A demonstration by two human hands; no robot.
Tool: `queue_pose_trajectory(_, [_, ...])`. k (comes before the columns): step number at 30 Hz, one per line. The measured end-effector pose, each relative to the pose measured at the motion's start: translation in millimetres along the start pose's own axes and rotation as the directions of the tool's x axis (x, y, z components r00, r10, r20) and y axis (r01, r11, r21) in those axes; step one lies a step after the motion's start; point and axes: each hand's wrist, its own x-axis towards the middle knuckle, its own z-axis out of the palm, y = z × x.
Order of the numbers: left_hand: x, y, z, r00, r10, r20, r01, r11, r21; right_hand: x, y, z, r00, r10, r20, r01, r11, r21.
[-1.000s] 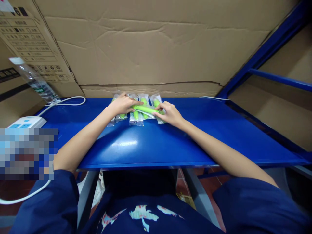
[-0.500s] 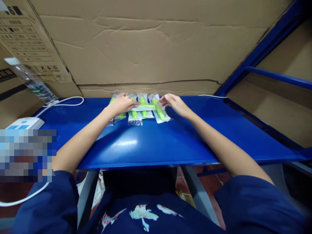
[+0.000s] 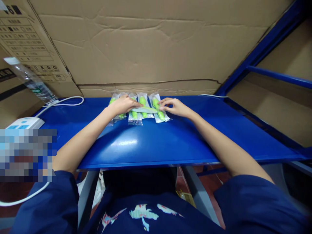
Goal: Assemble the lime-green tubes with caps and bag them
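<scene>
My left hand (image 3: 123, 105) is closed on the left end of a clear plastic packet (image 3: 146, 110) with a bright green, slender thing inside; its exact kind does not show. The packet lies crosswise above a row of similar ones. At its right end, the thumb and fingers of my right hand (image 3: 177, 108) are pinched on the plastic. Beneath are several green packets in clear bags, among them a middle packet (image 3: 144, 115) and a right-hand packet (image 3: 161, 115). My left hand partly covers the packets on the left.
The blue table (image 3: 146, 143) carries everything. A cardboard sheet (image 3: 156, 48) stands behind it. On the left are a white power strip (image 3: 31, 123), a looped white cable (image 3: 73, 101) and a tilted clear bottle (image 3: 36, 86). A blue metal frame (image 3: 258, 48) rises at right.
My right hand has drawn its fingers together and come onto the right end of the held packet. That packet has shifted slightly right, its right end dipping.
</scene>
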Motion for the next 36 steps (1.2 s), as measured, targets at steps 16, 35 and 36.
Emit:
queue_pose_trajectory(16, [6.4,29.5,4.1,0.992,0.105,-0.071,-0.098,0.991,0.092,-4.6,-23.6,17.9,0.924,0.1,0.369,-0.21,0.939,0.271])
queue_pose_trajectory(35, [0.9,26.5,11.8,0.941,0.32,-0.11,-0.313,0.946,0.079,-5.8,-68.5,17.3,0.861,0.203,0.466,-0.273,0.958,0.086])
queue_pose_trajectory(36, [1.3,27.3,12.5,0.937,0.313,-0.155,-0.3,0.949,0.099,-5.6,-71.3,15.5,0.864,0.205,0.46,-0.282,0.954,0.106])
